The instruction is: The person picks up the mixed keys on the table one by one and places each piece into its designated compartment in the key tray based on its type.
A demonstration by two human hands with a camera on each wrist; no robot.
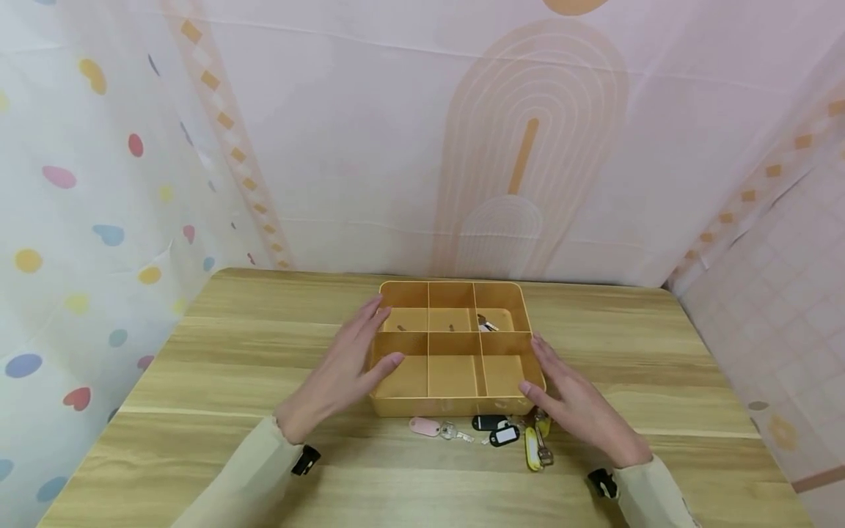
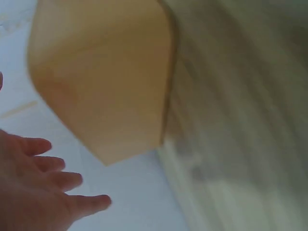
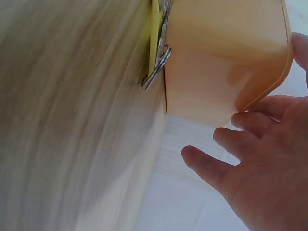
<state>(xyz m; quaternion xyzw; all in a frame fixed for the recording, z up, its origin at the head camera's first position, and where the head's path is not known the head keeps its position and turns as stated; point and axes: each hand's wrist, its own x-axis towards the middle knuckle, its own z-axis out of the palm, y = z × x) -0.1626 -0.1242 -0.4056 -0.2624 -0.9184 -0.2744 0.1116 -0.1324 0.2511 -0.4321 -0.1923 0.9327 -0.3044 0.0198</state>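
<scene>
And here's the left hand (image 1: pixel 339 378), fingers apart, gripping nothing, by the left side of the box (image 1: pixel 422 408); contact, can't tell. The box stands on the tabletop (image 1: pixel 231 367) between both hands, long axis seemingly left to right. Something small (image 1: pixel 488 324) half hides in its back-right compartment. Keys (image 1: pixel 449 431) in front; yellow tags (image 1: pixel 532 449) bunch confusingly nearest the right hand (image 1: pixel 581 405), fingers outstretched at the rim, clamped on nothing.

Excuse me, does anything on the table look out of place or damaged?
Slightly untidy: keys with pink, black and yellow tags lie scattered on the table along the near side of the divided tray, whereas a metallic-looking piece sits inside its far-right compartment. No damage or spill is visible.
</scene>
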